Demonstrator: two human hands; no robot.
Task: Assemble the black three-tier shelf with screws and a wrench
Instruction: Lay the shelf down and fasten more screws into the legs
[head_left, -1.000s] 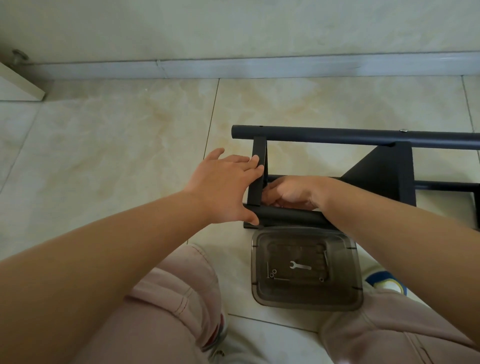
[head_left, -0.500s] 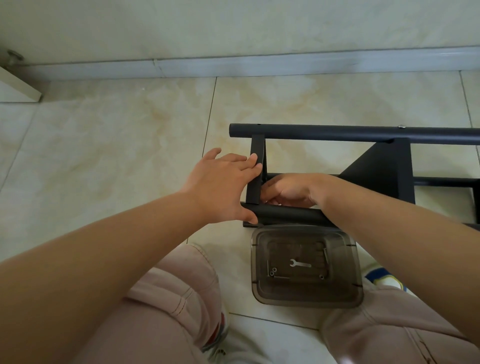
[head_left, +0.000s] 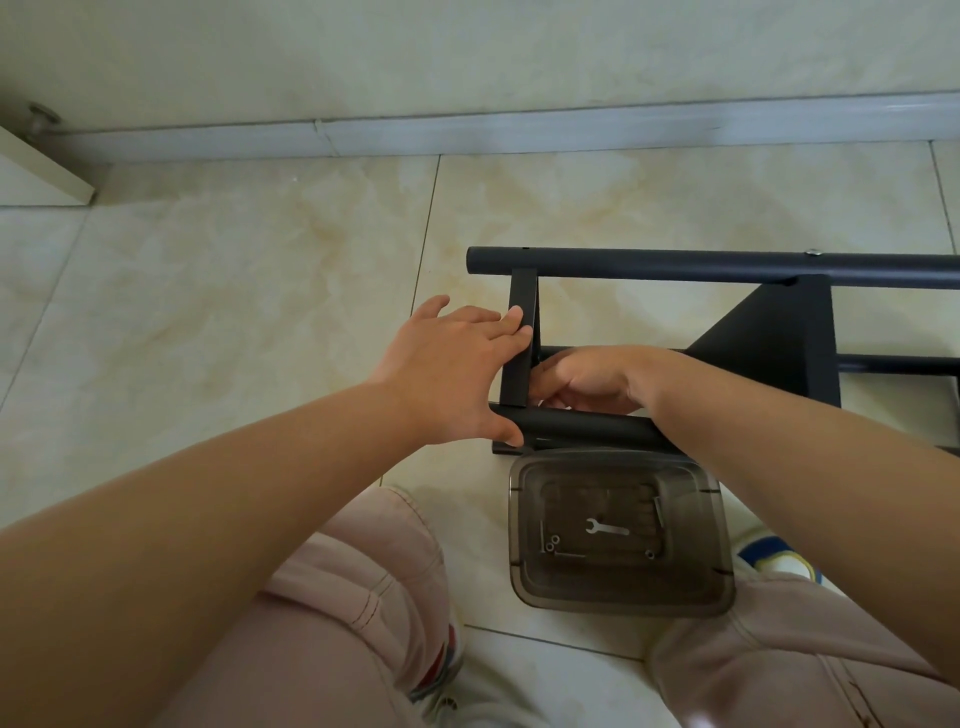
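Smoky translucent plastic forms the rectangular tray (head_left: 618, 597) sitting on the floor at our five o'clock, between our knees. Inside it we see a small silver wrench (head_left: 606, 528) lying flat near the middle, and a few screws (head_left: 552, 543) gathered toward its left corner with another small one at the right.

Just past the tray, at our three o'clock, the black shelf (head_left: 769, 343) lies on its side on glossy cream marble-patterned tiles (head_left: 234, 312). Its parts are matte black metal: a long round tube (head_left: 727, 267) running off toward three o'clock with a silver screw head on top, a flat upright bar (head_left: 521, 338) crossing between it and a nearer round tube (head_left: 587, 427), and a flat panel with a slanted edge.

Our left hand (head_left: 452, 374) is spread fairly wide, fingers nearly straight, fingertips pressing against the flat upright bar and the thumb touching the end of the nearer tube. Our right hand (head_left: 587, 382) reaches inside the frame, fingers curled close to the bar's lower end; whether it pinches anything there we cannot tell, since the fingertips are hidden behind the frame.

Pale pink trousers (head_left: 374, 587) cover our knees at six o'clock.
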